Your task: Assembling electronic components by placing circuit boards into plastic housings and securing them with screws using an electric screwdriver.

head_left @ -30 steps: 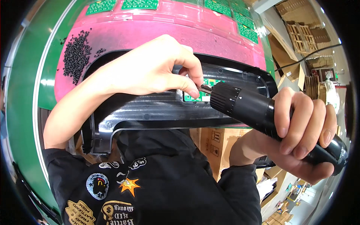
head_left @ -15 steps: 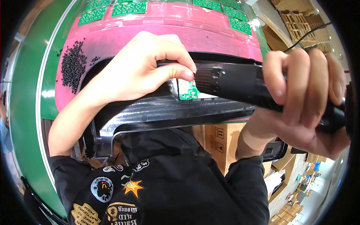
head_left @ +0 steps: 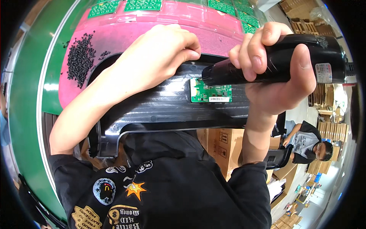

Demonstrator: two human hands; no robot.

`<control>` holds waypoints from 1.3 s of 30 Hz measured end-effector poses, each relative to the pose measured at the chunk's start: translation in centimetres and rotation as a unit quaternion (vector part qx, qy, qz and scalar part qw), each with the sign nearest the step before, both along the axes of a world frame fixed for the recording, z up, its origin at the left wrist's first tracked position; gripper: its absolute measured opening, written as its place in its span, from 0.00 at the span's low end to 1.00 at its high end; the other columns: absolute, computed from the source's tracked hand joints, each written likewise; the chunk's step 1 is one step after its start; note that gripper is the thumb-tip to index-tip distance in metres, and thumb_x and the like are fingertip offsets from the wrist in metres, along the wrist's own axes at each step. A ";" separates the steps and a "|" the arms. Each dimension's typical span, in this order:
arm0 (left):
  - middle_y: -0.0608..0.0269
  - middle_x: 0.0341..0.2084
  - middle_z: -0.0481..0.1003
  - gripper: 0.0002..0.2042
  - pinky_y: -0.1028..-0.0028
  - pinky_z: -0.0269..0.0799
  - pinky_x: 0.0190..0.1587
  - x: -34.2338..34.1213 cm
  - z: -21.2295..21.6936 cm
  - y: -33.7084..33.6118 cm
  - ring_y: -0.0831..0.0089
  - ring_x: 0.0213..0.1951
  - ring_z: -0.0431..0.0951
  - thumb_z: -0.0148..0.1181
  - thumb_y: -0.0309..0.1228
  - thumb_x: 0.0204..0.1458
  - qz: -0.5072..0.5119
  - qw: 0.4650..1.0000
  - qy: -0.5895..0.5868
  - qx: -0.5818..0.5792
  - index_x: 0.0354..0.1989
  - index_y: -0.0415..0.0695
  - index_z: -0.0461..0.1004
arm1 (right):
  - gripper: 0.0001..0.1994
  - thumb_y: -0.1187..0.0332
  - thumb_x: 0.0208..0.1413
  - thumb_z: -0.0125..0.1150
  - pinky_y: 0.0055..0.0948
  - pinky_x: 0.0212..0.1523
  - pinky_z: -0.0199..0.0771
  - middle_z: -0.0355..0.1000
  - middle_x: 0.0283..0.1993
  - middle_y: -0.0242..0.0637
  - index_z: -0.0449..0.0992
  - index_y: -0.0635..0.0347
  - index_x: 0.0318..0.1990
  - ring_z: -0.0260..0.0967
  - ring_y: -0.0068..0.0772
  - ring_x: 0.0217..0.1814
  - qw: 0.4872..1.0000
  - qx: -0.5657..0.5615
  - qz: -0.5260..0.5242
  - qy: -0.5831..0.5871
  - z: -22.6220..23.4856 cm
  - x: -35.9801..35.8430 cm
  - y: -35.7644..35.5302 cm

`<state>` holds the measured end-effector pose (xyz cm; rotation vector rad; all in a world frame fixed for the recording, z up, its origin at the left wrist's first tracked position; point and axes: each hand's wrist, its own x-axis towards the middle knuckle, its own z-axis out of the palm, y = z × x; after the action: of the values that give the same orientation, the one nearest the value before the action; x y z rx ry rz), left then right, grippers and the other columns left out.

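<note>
My right hand (head_left: pixel 274 72) is wrapped round a black electric screwdriver (head_left: pixel 284 57), tilted with its nose low and to the left. That nose sits at the upper left part of a green circuit board (head_left: pixel 211 93), hiding some of it. The board lies inside a long black plastic housing (head_left: pixel 160 110). My left hand (head_left: pixel 167 51) is over the housing's far edge, apart from the tool, with thumb and forefinger pinched together. Whatever is between those fingertips, if anything, is hidden. A heap of tiny black screws (head_left: pixel 80 59) lies left of the housing.
Beneath the housing is a pink mat (head_left: pixel 126 32) on a green table (head_left: pixel 28 110). Clear plastic trays with several green boards (head_left: pixel 143 4) stand at the far side. Cardboard boxes (head_left: pixel 228 143) are below the near edge. Another person (head_left: pixel 307 143) is off to the right.
My left fingers have moved from the screwdriver's nose up and away. The screwdriver has tilted, its handle rising and its nose coming down over the board. More of the board now shows.
</note>
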<state>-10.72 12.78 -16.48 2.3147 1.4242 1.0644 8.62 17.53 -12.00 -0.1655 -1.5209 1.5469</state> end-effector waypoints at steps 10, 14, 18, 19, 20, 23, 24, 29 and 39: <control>0.50 0.22 0.73 0.11 0.65 0.69 0.33 0.2 0.6 -0.5 0.54 0.29 0.75 0.63 0.32 0.52 0.056 0.994 0.025 -0.085 0.29 0.34 0.73 | 0.24 0.44 0.56 0.49 0.25 0.27 0.58 0.63 0.21 0.27 0.68 0.61 0.38 0.55 0.19 0.18 0.995 -0.034 0.089 -0.004 -0.5 -1.3 0.4; 0.48 0.23 0.73 0.10 0.63 0.69 0.35 0.0 0.2 -0.5 0.52 0.29 0.74 0.61 0.30 0.53 0.039 0.997 0.001 -0.069 0.30 0.34 0.73 | 0.25 0.44 0.58 0.47 0.25 0.28 0.59 0.63 0.21 0.28 0.68 0.62 0.39 0.55 0.19 0.19 0.992 0.037 0.114 -0.038 0.0 -1.6 1.0; 0.49 0.24 0.73 0.08 0.63 0.70 0.38 -0.3 -0.8 -0.1 0.52 0.33 0.75 0.62 0.28 0.51 0.001 1.000 -0.011 -0.003 0.31 0.35 0.74 | 0.24 0.45 0.58 0.47 0.26 0.29 0.59 0.63 0.21 0.29 0.69 0.61 0.38 0.55 0.20 0.19 0.999 -0.001 0.042 -0.031 -0.1 -1.6 0.4; 0.49 0.24 0.73 0.08 0.63 0.70 0.38 -0.3 -0.8 -0.1 0.52 0.33 0.75 0.62 0.28 0.51 0.001 1.000 -0.010 -0.001 0.31 0.35 0.74 | 0.24 0.45 0.57 0.47 0.26 0.29 0.59 0.62 0.21 0.28 0.69 0.61 0.38 0.55 0.20 0.19 0.998 -0.010 0.054 -0.043 -0.1 -1.2 0.4; 0.51 0.25 0.74 0.08 0.62 0.70 0.39 -0.4 -0.7 -0.2 0.53 0.35 0.75 0.63 0.28 0.49 -0.017 1.000 0.000 0.001 0.31 0.35 0.74 | 0.24 0.44 0.57 0.48 0.26 0.29 0.59 0.62 0.21 0.27 0.69 0.61 0.38 0.56 0.20 0.19 0.999 -0.020 0.040 -0.028 -0.1 -0.8 0.2; 0.55 0.26 0.75 0.08 0.63 0.70 0.42 -0.4 -0.1 -0.6 0.57 0.38 0.75 0.66 0.28 0.45 -0.031 0.999 0.037 -0.025 0.30 0.38 0.75 | 0.24 0.44 0.55 0.52 0.25 0.29 0.58 0.64 0.23 0.25 0.69 0.60 0.39 0.57 0.21 0.20 0.999 -0.027 0.027 0.028 0.5 0.3 -0.7; 0.57 0.26 0.75 0.08 0.63 0.70 0.42 -0.5 0.0 -0.7 0.58 0.38 0.75 0.67 0.29 0.44 -0.054 0.996 0.069 -0.032 0.29 0.38 0.76 | 0.23 0.45 0.54 0.54 0.24 0.30 0.57 0.65 0.24 0.25 0.69 0.59 0.39 0.57 0.20 0.20 0.997 -0.015 0.045 0.057 0.8 0.8 -0.6; 0.62 0.26 0.76 0.07 0.66 0.69 0.42 0.2 -0.1 -0.4 0.63 0.37 0.74 0.67 0.28 0.44 -0.161 0.987 -0.027 0.012 0.28 0.40 0.76 | 0.21 0.47 0.47 0.62 0.20 0.30 0.59 0.66 0.24 0.23 0.69 0.56 0.34 0.61 0.15 0.21 0.992 -0.019 0.046 0.117 2.9 3.0 -1.6; 0.62 0.26 0.78 0.07 0.69 0.71 0.38 0.3 0.2 -0.5 0.66 0.34 0.75 0.66 0.27 0.48 -0.190 0.973 -0.097 -0.086 0.31 0.37 0.77 | 0.20 0.50 0.45 0.64 0.21 0.31 0.61 0.66 0.22 0.21 0.68 0.55 0.36 0.62 0.16 0.21 0.983 -0.021 0.044 0.175 2.9 3.7 -2.3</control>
<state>-10.44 12.29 -16.26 2.1703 0.9122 0.9776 12.33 15.23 -9.14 0.1451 -1.2316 1.5823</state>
